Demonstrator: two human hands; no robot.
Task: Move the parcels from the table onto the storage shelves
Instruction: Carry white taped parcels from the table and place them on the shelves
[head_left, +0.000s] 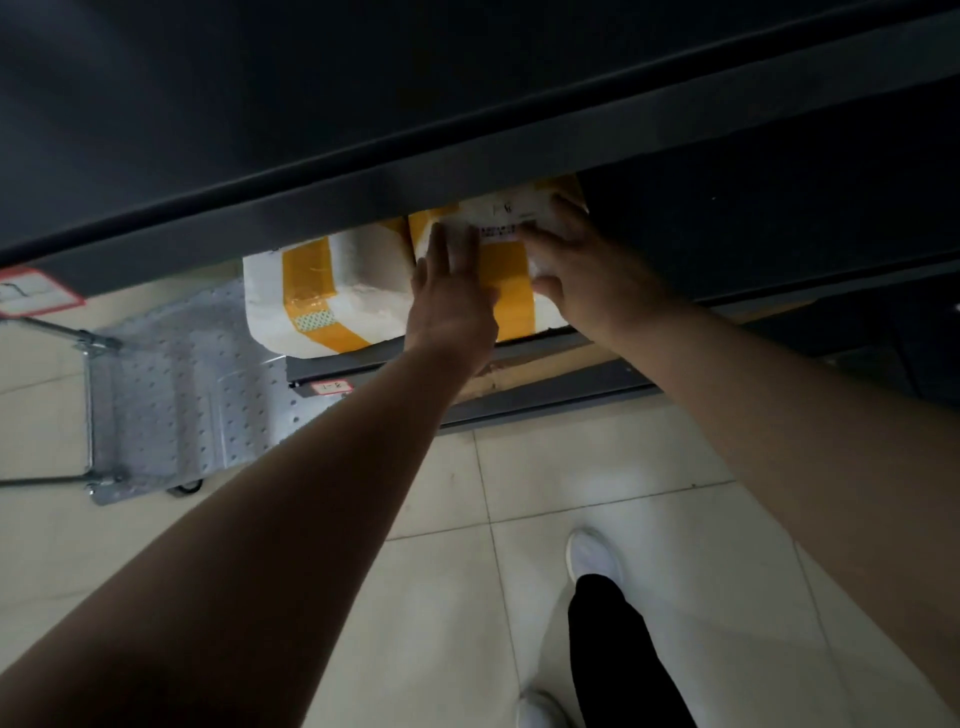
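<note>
Two white foam parcels banded with yellow tape sit side by side on a low dark shelf (519, 358). The right parcel (506, 270) carries a white shipping label on top. My left hand (452, 296) lies flat on its front left part with fingers spread. My right hand (576, 260) presses on its right side, thumb at the front corner. Both hands touch this parcel; neither wraps around it. The left parcel (327, 291) stands free beside it. The backs of both parcels are hidden under the upper shelf (467, 171).
The dark upper shelf spans the top of the view, with a red-edged label (36, 291) at its left end. A perforated metal platform trolley (182, 395) stands on the tiled floor at left. My leg and white shoe (592, 556) are below.
</note>
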